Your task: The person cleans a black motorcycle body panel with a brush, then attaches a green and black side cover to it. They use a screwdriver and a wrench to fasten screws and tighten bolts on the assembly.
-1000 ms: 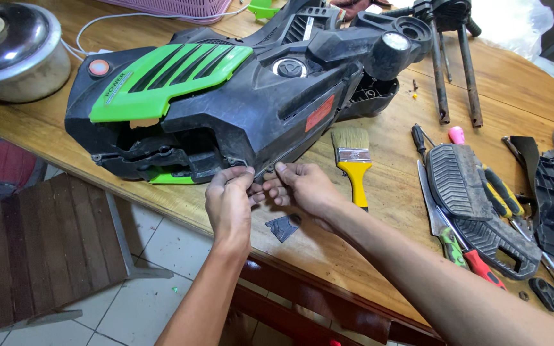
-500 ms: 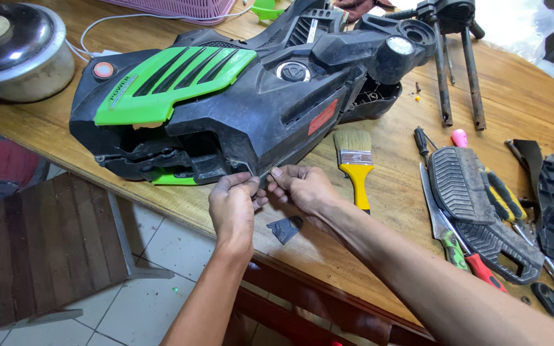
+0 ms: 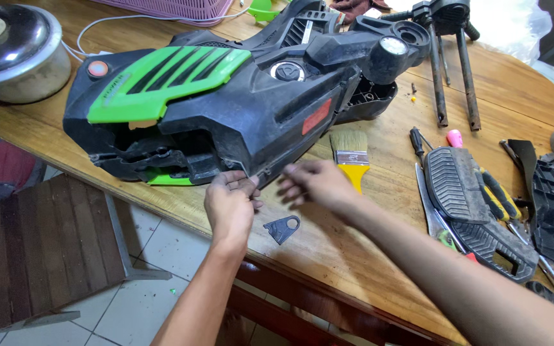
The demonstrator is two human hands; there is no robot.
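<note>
The black and green plastic machine housing (image 3: 226,109) lies on its side on the wooden surface (image 3: 328,256). The left hand (image 3: 231,205) pinches its lower edge; best keep that grip steady. The right hand (image 3: 318,184), fingers spread, now hangs just clear of the edge it pinched half a second ago

Both hands (image 3: 231,206) at machine housing (image 3: 226,109)

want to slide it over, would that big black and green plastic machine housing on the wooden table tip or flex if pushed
The black and green plastic machine housing probably stays rigid: thick moulded shell. It lies long and low on the wooden table, so tipping seems unlikely. Its uneven underside may rock or snag.
</note>
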